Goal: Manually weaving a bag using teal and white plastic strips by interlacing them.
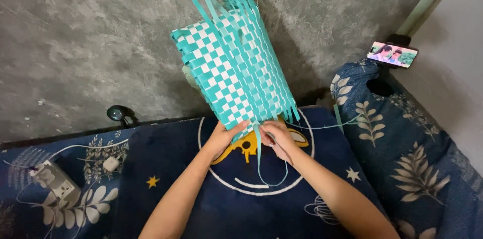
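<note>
A half-woven basket (pixel 232 68) of teal and white plastic strips is held up over a dark blue patterned blanket (pixel 191 199). Loose teal strip ends stick out at its far top and along its right edge. My left hand (pixel 223 137) grips the basket's near bottom corner. My right hand (pixel 277 137) pinches a loose teal strip (pixel 260 161) that hangs from the basket's lower edge and loops down over the blanket.
A phone (pixel 392 54) on a stand shows a video at the right, above a blue leaf-print cushion (pixel 397 133). A white power strip (pixel 56 182) with cables lies at the lower left. A small round black object (pixel 116 114) sits by the grey floor's edge.
</note>
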